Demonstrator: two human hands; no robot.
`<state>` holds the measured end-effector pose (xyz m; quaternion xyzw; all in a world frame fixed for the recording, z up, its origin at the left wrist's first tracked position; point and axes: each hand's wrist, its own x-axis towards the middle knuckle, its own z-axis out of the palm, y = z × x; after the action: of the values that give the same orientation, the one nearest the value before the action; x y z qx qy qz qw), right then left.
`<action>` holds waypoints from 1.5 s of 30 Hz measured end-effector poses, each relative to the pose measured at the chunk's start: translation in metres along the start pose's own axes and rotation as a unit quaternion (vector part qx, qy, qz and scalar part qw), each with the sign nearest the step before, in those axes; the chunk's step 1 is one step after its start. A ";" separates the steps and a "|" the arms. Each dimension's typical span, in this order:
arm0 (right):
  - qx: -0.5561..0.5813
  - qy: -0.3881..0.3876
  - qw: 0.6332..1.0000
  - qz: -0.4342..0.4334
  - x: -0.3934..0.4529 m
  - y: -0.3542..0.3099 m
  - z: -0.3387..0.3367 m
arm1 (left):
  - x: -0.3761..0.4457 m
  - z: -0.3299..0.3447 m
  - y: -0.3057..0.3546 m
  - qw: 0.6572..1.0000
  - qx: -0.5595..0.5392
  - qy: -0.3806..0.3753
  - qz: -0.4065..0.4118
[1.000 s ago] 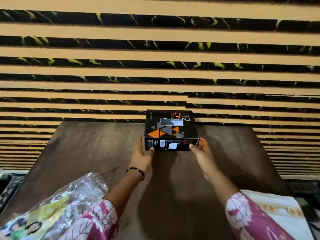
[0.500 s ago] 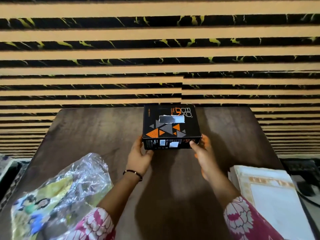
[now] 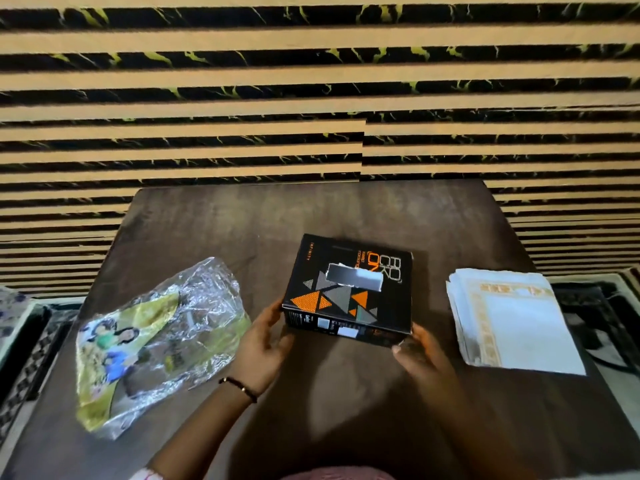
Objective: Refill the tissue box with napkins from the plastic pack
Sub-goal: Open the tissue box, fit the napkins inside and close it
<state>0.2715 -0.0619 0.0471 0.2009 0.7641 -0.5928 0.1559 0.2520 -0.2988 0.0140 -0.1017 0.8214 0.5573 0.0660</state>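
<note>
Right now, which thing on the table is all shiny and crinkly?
The plastic pack, left of the left hand. The black box is stiff card, and the napkins are flat white paper.

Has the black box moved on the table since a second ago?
Yes. The black box has come from the table's far edge toward the person, and it has turned slightly.

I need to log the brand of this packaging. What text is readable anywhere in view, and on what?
"INFINITY": small orange letters on the lid of the black cardboard box with orange triangles.
Large lettering on the lid: stylised, not surely readable.
White stickers on its front side: too small.
Crinkled clear plastic pack: picture only, print blurred.
</note>
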 end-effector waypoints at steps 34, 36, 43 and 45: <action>0.081 0.002 0.996 -0.031 0.058 0.021 -0.022 | 0.045 0.062 0.042 0.849 0.497 -0.043 0.176; 0.070 -0.015 0.997 -0.033 0.061 0.020 -0.027 | 0.044 0.063 0.043 0.851 0.494 -0.033 0.176; 0.057 -0.086 0.994 -0.028 0.078 0.019 -0.044 | 0.044 0.067 0.042 0.856 0.486 -0.015 0.173; 0.050 -0.098 0.994 -0.024 0.083 0.018 -0.046 | 0.044 0.067 0.041 0.860 0.478 -0.005 0.176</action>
<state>0.2084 -0.0030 0.0040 0.1309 0.7188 -0.6510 0.2059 0.1992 -0.2257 0.0161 0.0910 0.9909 0.0987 0.0115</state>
